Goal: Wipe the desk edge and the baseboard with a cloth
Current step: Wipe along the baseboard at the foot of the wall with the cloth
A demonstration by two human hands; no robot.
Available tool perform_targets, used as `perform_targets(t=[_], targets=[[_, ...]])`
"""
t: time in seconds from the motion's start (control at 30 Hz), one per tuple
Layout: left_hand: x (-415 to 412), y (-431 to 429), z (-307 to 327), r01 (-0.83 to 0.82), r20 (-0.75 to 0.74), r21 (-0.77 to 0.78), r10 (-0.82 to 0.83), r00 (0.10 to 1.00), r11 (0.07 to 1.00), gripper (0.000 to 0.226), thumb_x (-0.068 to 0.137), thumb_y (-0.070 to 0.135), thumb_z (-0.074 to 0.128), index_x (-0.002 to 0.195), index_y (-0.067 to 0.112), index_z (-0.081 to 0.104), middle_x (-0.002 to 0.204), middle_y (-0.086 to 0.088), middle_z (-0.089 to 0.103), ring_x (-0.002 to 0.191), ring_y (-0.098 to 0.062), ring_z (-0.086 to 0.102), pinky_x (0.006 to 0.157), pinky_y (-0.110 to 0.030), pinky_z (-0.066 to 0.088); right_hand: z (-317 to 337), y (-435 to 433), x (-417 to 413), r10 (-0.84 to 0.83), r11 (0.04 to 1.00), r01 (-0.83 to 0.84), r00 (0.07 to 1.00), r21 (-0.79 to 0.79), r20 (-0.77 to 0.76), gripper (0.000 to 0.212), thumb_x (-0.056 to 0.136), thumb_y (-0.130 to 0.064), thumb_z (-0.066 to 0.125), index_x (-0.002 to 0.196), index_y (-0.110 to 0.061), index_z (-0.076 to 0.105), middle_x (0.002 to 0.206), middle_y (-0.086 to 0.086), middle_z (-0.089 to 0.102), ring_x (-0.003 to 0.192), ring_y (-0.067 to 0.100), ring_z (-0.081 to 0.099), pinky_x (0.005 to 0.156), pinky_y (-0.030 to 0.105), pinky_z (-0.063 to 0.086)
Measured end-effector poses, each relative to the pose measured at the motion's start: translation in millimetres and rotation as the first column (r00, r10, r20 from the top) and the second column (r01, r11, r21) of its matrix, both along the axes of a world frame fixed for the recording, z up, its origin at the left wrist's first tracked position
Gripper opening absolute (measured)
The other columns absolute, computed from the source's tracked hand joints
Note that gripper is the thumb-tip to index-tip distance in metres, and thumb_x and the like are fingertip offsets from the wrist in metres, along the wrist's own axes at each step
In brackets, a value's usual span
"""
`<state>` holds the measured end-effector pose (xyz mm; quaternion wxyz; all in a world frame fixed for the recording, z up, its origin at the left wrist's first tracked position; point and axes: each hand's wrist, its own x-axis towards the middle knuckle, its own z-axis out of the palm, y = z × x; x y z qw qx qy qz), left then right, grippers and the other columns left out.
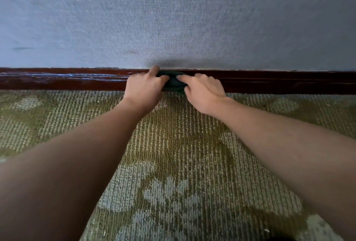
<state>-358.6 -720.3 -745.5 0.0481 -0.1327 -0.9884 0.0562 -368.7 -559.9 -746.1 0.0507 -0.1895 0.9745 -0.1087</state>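
A dark red-brown wooden baseboard [67, 81] runs across the view where the wall meets the carpet. A small dark green cloth [173, 83] is bunched against its face at the centre. My left hand [144, 86] grips the cloth's left side, index finger stretched up to the baseboard's top edge. My right hand [204, 92] grips the cloth's right side, with its index finger lying across the top of the cloth. Most of the cloth is hidden between the two hands. No desk edge is in view.
A grey-blue textured wall [173, 19] rises above the baseboard, with a dark smudge at the left. Green and beige patterned carpet [173, 154] covers the floor below. Pale streaks mark the baseboard left of my hands.
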Motion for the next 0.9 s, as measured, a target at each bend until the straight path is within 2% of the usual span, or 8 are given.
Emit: perform_targets(t=[0.37,0.5,0.6,0.67,0.77,0.9], targets=[[-4.4,0.9,-1.7,-0.082,0.067,0.036,0.079,0.995,0.996,0.03,0.088,0.013,0.054,0.116,0.024,0.061,0.105,-0.009,0.055,0.078,-0.035,0.062,0.055,-0.032,0.035,0.5,-5.1,0.7,-0.014,0.998,0.018,0.997,-0.053,0.073,0.043,0.097,-0.018,0.035,0.138,-0.032,0.038,0.109,0.012,0.062,0.084,0.029,0.06,0.062,0.032,0.04],[8.1,-5.0,-1.4,-0.031,0.145,-0.019,0.034,0.989,0.999,0.029,0.091,0.017,0.05,0.115,0.029,0.061,0.103,-0.004,0.056,0.082,-0.028,0.062,0.057,-0.03,0.038,0.3,-8.3,11.1,0.09,0.993,-0.098,0.989,0.064,0.121,0.042,0.097,-0.02,0.034,0.137,-0.032,0.038,0.108,0.011,0.063,0.08,0.026,0.058,0.062,0.03,0.042],[24.3,-14.3,-5.3,0.019,0.191,-0.07,-0.006,0.982,0.997,0.03,0.091,0.02,0.05,0.117,0.033,0.058,0.101,-0.001,0.056,0.079,-0.026,0.063,0.056,-0.028,0.038,-2.2,-13.5,21.6,0.151,0.978,-0.175,0.971,0.115,0.187,0.042,0.097,-0.02,0.032,0.137,-0.033,0.038,0.112,0.01,0.062,0.087,0.027,0.06,0.064,0.03,0.04],[26.0,-18.9,-3.2,-0.002,0.169,-0.065,0.013,0.986,0.998,0.031,0.09,0.02,0.051,0.118,0.031,0.058,0.102,-0.002,0.055,0.079,-0.027,0.063,0.055,-0.028,0.037,0.5,-16.9,19.8,0.135,0.984,-0.154,0.975,0.094,0.178,0.043,0.097,-0.021,0.032,0.137,-0.034,0.038,0.113,0.009,0.062,0.086,0.026,0.059,0.064,0.03,0.039],[24.0,-20.3,1.3,-0.024,0.143,-0.051,0.031,0.989,0.998,0.031,0.091,0.02,0.05,0.12,0.03,0.057,0.104,-0.003,0.055,0.08,-0.027,0.063,0.055,-0.028,0.036,4.3,-19.3,14.9,0.082,0.996,-0.09,0.977,0.029,0.199,0.042,0.097,-0.022,0.032,0.137,-0.035,0.038,0.109,0.008,0.063,0.073,0.021,0.05,0.061,0.03,0.038],[21.9,-15.1,2.7,-0.026,0.125,-0.04,0.031,0.992,0.999,0.032,0.093,0.018,0.047,0.122,0.03,0.055,0.105,-0.005,0.054,0.079,-0.029,0.062,0.053,-0.029,0.033,5.0,-13.1,14.0,0.028,1.0,-0.027,0.977,-0.007,0.213,0.042,0.097,-0.022,0.032,0.135,-0.037,0.04,0.105,0.008,0.064,0.07,0.021,0.049,0.06,0.028,0.038]])
